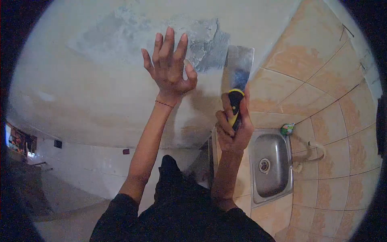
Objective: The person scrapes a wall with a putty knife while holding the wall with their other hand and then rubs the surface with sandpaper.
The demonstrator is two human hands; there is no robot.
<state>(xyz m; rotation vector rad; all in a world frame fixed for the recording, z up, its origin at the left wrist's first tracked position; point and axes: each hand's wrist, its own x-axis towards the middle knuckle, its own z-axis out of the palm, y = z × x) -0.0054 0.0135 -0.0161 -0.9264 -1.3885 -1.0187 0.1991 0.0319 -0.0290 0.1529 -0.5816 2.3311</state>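
Observation:
My left hand (171, 66) is raised against the pale wall (100, 92), fingers spread and nothing held, just below a grey, peeling patch (203, 38). In my right hand (236, 129) is a scraper (238, 68) with a broad metal blade and a black and yellow handle. My fingers are wrapped round the handle, and the blade points up, beside the right end of the patch. Whether the blade touches the wall I cannot tell.
A steel sink (272, 165) is set in a tiled counter at the lower right, with a small green packet (287, 129) at its back corner. Tan tiles (322, 161) cover the right wall. A small dark object (126, 151) lies at the lower left.

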